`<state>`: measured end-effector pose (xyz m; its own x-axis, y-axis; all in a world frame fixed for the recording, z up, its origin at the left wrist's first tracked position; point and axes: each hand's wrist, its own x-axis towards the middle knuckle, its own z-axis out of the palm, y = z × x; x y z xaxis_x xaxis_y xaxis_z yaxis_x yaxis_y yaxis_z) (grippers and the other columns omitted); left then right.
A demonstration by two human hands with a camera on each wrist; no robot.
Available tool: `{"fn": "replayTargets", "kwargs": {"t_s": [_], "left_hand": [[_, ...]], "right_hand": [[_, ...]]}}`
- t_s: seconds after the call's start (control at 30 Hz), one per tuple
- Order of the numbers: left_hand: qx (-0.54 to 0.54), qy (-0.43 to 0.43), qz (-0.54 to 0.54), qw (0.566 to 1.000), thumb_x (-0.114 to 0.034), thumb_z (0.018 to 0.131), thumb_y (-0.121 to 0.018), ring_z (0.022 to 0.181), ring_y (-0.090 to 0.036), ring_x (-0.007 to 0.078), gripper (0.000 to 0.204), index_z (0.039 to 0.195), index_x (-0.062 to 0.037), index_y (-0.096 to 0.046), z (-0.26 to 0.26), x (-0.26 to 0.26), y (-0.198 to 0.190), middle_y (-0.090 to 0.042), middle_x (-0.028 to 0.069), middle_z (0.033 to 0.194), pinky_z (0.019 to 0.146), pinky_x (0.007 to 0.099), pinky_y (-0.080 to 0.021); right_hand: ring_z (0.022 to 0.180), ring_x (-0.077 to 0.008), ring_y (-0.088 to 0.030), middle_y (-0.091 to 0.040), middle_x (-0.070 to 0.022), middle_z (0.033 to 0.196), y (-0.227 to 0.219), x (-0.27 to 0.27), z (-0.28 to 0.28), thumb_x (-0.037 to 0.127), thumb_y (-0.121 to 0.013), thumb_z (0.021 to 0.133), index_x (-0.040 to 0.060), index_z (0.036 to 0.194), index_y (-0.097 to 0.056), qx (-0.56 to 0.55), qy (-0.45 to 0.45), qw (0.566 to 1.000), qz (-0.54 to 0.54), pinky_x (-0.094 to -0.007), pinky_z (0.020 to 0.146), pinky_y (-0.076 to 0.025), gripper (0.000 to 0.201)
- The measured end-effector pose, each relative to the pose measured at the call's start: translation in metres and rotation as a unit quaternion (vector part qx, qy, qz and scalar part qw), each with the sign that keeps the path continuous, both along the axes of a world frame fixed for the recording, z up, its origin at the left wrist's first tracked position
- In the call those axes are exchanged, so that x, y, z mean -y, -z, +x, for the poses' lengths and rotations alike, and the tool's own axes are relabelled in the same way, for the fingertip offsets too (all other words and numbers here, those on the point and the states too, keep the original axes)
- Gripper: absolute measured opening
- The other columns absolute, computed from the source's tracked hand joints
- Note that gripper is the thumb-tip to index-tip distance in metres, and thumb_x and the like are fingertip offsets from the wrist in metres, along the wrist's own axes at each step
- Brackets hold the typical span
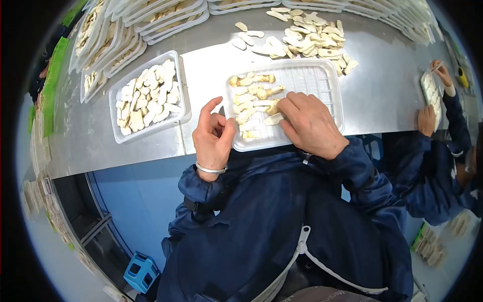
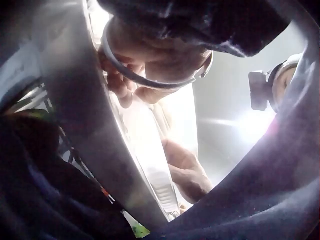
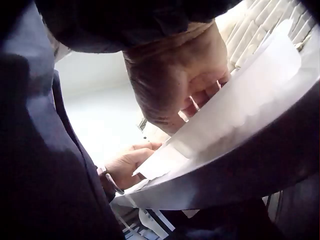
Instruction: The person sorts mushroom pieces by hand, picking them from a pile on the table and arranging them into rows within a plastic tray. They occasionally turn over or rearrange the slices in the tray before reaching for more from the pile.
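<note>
A clear plastic tray (image 1: 307, 83) with ribbed compartments lies in front of me, its left part filled with rows of pale mushroom slices (image 1: 244, 98). My right hand (image 1: 312, 123) reaches down into it, fingers and thumb bent around a mushroom slice (image 1: 273, 119); its palm hides part of the grip. At the tray's left edge is my left hand (image 1: 211, 141), index finger raised, other fingers loosely curled and thumb tip right at the rim. The left wrist view shows the left hand (image 2: 150, 65) from below, wearing a metal bangle (image 2: 145, 82).
A fuller tray of slices (image 1: 148, 98) stands on the left of the metal table (image 1: 201, 65). Loose slices (image 1: 314, 38) are heaped beyond my tray. Stacked filled trays (image 1: 171, 22) line the back. At right, another person's hands (image 1: 426, 121) work at a tray.
</note>
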<state>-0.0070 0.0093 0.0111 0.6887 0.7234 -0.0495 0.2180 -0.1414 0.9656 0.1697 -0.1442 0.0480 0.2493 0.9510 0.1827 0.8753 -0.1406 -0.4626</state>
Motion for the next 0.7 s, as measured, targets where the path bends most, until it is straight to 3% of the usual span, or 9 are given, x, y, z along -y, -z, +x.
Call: {"fn": "replayTargets", "kwargs": {"t_s": [0.47, 0.57, 0.7], "left_hand": [[-0.005, -0.003, -0.013, 1.000, 0.000, 0.090, -0.063, 0.060, -0.044, 0.0006, 0.047, 0.135, -0.0001, -0.052, 0.000, 0.002, -0.004, -0.054, -0.0053, 0.069, 0.056, 0.0179, -0.034], [0.001, -0.005, -0.009, 1.000, 0.000, 0.090, -0.063, 0.061, -0.044, 0.0008, 0.046, 0.135, -0.0003, -0.052, 0.000, 0.002, -0.002, -0.054, -0.0053, 0.070, 0.056, 0.0179, -0.034], [-0.006, -0.004, -0.005, 1.000, 0.000, 0.090, -0.063, 0.061, -0.044, 0.0011, 0.046, 0.135, -0.0004, -0.052, 0.000, 0.002, -0.004, -0.054, -0.0050, 0.070, 0.056, 0.0181, -0.035]], "right_hand": [[0.083, -0.0310, -0.058, -0.057, -0.0129, 0.088, 0.000, -0.008, -0.004, 0.003, -0.064, 0.075, 0.0019, 0.093, -0.056, 0.049, -0.044, 0.998, -0.024, -0.0411, 0.075, -0.045, 0.019], [0.085, -0.0327, -0.059, -0.058, -0.0140, 0.090, -0.012, -0.007, -0.004, 0.007, -0.069, 0.075, 0.0018, 0.095, -0.055, -0.022, -0.043, 0.998, -0.041, -0.0424, 0.076, -0.045, 0.026], [0.086, -0.0339, -0.059, -0.058, -0.0147, 0.091, -0.016, -0.005, -0.002, 0.010, -0.071, 0.074, 0.0016, 0.098, -0.054, -0.028, -0.043, 0.996, -0.075, -0.0432, 0.077, -0.045, 0.030]]}}
